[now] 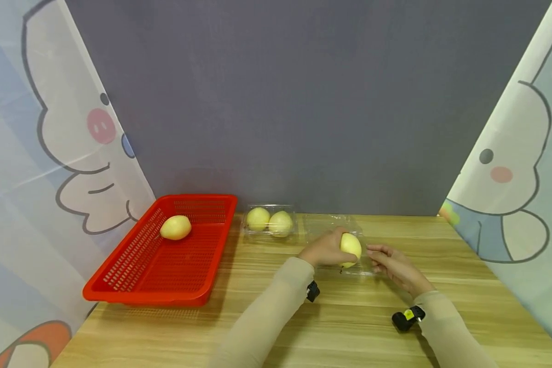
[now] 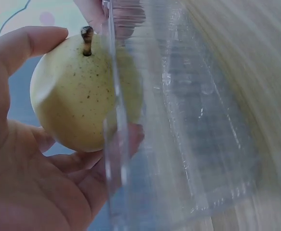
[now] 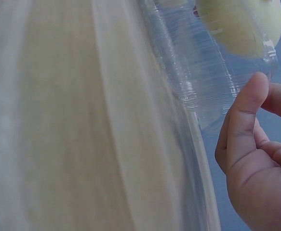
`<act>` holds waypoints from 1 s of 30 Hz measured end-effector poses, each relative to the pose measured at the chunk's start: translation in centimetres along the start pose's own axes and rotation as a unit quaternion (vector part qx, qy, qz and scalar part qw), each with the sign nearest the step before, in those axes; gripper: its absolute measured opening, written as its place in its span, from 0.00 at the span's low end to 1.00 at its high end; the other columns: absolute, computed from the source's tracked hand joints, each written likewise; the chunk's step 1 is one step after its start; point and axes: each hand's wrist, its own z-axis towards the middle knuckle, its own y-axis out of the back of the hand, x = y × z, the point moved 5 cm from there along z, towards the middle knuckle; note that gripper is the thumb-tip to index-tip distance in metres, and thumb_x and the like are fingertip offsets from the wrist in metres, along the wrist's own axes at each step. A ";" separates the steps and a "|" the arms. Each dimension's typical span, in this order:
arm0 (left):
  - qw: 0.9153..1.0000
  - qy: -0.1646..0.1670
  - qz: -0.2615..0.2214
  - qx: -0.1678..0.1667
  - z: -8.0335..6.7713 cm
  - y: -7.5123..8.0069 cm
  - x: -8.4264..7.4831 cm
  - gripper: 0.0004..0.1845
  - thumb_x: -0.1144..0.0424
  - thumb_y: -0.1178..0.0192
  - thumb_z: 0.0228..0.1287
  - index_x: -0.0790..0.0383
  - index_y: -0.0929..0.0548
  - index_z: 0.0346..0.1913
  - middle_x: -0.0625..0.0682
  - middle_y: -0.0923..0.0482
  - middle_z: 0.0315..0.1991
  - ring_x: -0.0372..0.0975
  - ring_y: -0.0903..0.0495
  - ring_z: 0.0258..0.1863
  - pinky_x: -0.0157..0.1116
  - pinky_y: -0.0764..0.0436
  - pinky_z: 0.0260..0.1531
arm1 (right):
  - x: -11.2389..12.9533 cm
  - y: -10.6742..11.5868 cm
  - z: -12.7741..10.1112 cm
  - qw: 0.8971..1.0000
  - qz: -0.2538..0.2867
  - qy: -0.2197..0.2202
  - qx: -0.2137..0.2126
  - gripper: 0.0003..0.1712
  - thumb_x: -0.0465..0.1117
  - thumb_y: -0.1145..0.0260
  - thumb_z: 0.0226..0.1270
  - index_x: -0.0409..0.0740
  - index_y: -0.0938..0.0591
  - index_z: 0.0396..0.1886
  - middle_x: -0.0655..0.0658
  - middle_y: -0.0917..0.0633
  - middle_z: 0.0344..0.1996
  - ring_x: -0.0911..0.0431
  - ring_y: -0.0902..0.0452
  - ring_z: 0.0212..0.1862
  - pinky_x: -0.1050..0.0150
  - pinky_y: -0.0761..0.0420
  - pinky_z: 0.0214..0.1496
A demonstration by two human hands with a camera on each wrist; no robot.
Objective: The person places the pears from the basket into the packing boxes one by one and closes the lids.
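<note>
Over the clear plastic clamshell box (image 1: 356, 268), my left hand (image 1: 324, 250) grips a yellow-green pear (image 1: 351, 247); my right hand (image 1: 391, 263) rests relaxed, fingertips just beside the box's edge.

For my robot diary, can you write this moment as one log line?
left hand: holds pear | right hand: touches clear plastic box | red basket: one pear inside

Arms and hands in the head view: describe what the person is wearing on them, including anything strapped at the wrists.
Both arms are covered by long, close-fitting beige sleeves that end at the wrists. The left hand and right hand are bare, with no gloves or rings visible. A small black device sits at the left wrist. A similar black device with a yellow marking sits at the right wrist.
</note>
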 end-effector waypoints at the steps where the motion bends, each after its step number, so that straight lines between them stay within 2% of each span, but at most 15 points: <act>1: 1.000 0.005 0.001 -0.001 0.0 -0.1 0.0 0.43 0.50 0.28 0.55 0.55 0.34 0.73 0.45 0.24 0.40 0.36 0.22 0.33 0.35 0.21 0.31 | 0.0 0.0 0.0 1.000 0.000 0.001 -0.001 0.36 0.43 0.42 0.79 0.22 0.42 0.71 0.46 0.27 0.40 0.63 0.29 0.35 0.71 0.21 0.38; 10: 0.999 0.040 -0.015 -0.007 0.7 -0.9 0.4 0.42 0.48 0.28 0.56 0.50 0.33 0.72 0.47 0.27 0.46 0.37 0.24 0.36 0.37 0.22 0.33 | 0.0 -0.1 0.1 1.000 0.003 0.006 0.003 0.34 0.43 0.43 0.79 0.22 0.42 0.70 0.45 0.27 0.41 0.63 0.29 0.36 0.71 0.20 0.38; 14: 0.998 0.054 -0.030 -0.010 1.0 -1.0 0.3 0.41 0.49 0.28 0.57 0.52 0.32 0.72 0.49 0.28 0.46 0.38 0.25 0.36 0.38 0.22 0.33 | 0.0 -0.1 0.1 1.000 0.005 0.006 0.002 0.33 0.42 0.43 0.79 0.22 0.42 0.70 0.45 0.27 0.41 0.62 0.29 0.36 0.71 0.21 0.38; 18: 0.997 0.069 -0.026 -0.019 1.2 -1.1 0.3 0.41 0.50 0.28 0.57 0.52 0.32 0.73 0.50 0.28 0.46 0.39 0.25 0.35 0.39 0.22 0.33 | 0.1 -0.2 0.1 1.000 0.007 0.008 0.003 0.34 0.42 0.43 0.79 0.21 0.42 0.70 0.46 0.27 0.40 0.62 0.30 0.35 0.71 0.21 0.37; 25: 0.996 0.081 0.012 -0.027 1.5 -1.3 0.3 0.42 0.48 0.28 0.56 0.49 0.32 0.73 0.51 0.28 0.47 0.39 0.26 0.35 0.39 0.22 0.34 | 0.2 -0.4 0.0 1.000 0.002 0.007 0.000 0.33 0.42 0.43 0.79 0.22 0.41 0.69 0.46 0.27 0.41 0.62 0.29 0.36 0.71 0.21 0.38; 30: 0.994 0.086 0.059 -0.014 1.7 -1.8 0.5 0.43 0.49 0.27 0.55 0.49 0.33 0.74 0.49 0.24 0.45 0.38 0.24 0.34 0.38 0.22 0.33 | 0.2 -0.4 -0.1 1.000 0.000 0.000 -0.007 0.34 0.43 0.42 0.79 0.23 0.40 0.70 0.46 0.27 0.42 0.62 0.30 0.37 0.70 0.21 0.39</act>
